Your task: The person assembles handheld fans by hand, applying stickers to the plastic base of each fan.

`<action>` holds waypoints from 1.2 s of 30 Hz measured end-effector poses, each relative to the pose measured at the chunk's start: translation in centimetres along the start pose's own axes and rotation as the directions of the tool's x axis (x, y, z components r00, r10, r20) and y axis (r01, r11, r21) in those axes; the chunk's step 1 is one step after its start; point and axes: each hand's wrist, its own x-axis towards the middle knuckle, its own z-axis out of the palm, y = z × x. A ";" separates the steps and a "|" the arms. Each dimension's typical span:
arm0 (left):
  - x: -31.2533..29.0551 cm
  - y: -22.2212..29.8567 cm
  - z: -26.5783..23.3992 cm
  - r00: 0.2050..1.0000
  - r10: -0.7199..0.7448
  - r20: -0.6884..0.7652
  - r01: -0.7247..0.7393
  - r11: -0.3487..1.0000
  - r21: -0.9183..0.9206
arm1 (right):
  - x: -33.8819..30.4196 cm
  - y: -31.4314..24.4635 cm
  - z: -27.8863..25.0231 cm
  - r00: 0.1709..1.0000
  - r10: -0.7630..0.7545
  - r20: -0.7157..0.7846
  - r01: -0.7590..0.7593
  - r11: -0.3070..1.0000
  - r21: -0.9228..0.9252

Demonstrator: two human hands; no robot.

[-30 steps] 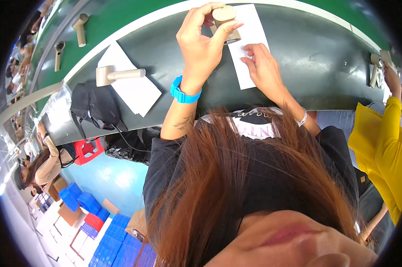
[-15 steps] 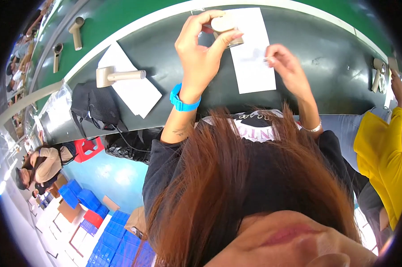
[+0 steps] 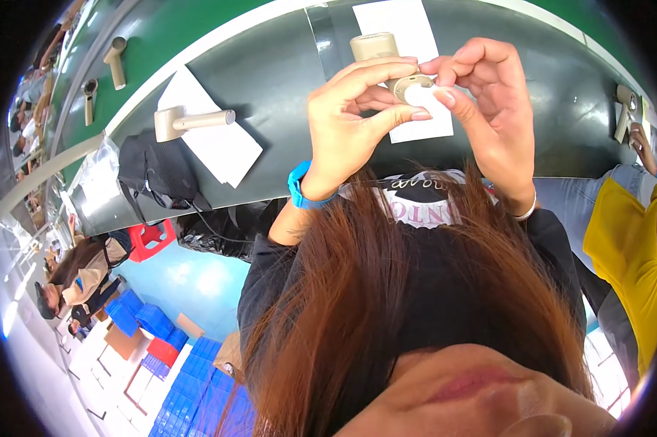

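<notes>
My left hand (image 3: 346,120) is wrapped round the handle of a beige hair-dryer-shaped device (image 3: 373,46), with the thumb below and the fingers above. The round head points away from me, and the handle's round end faces right. At that end my right hand (image 3: 492,109) pinches a small white piece (image 3: 420,96) with thumb and fingertips, touching or almost touching the rim. Exactly how the piece sits against the handle is hidden by the fingers. White paper sheets (image 3: 422,132) lie on the dark table beneath both hands.
A similar beige device (image 3: 204,122) rests on white paper (image 3: 230,156) to the left, beside a black bag (image 3: 153,167). Two more, one of them this device (image 3: 116,64), lie at the far left. A person in yellow (image 3: 623,240) sits at my right, near another device (image 3: 624,113).
My left hand has brought the device nearer and turned its handle end to the right. My right hand has come up to that end with the small white piece.
</notes>
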 end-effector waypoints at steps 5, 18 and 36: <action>-0.1 0.3 -0.3 0.998 -0.052 0.043 0.057 0.991 -0.119 | 0.0 -0.9 0.5 0.998 0.054 -0.015 -0.055 0.994 -0.093; -0.2 -0.1 -0.4 0.993 -0.072 0.089 0.087 0.979 -0.182 | 0.0 -1.8 0.3 0.997 0.078 0.007 -0.076 0.981 -0.179; -0.2 0.1 0.0 0.991 -0.111 0.077 0.124 0.973 -0.194 | 0.0 -2.2 0.2 0.998 0.059 0.009 -0.055 0.965 -0.257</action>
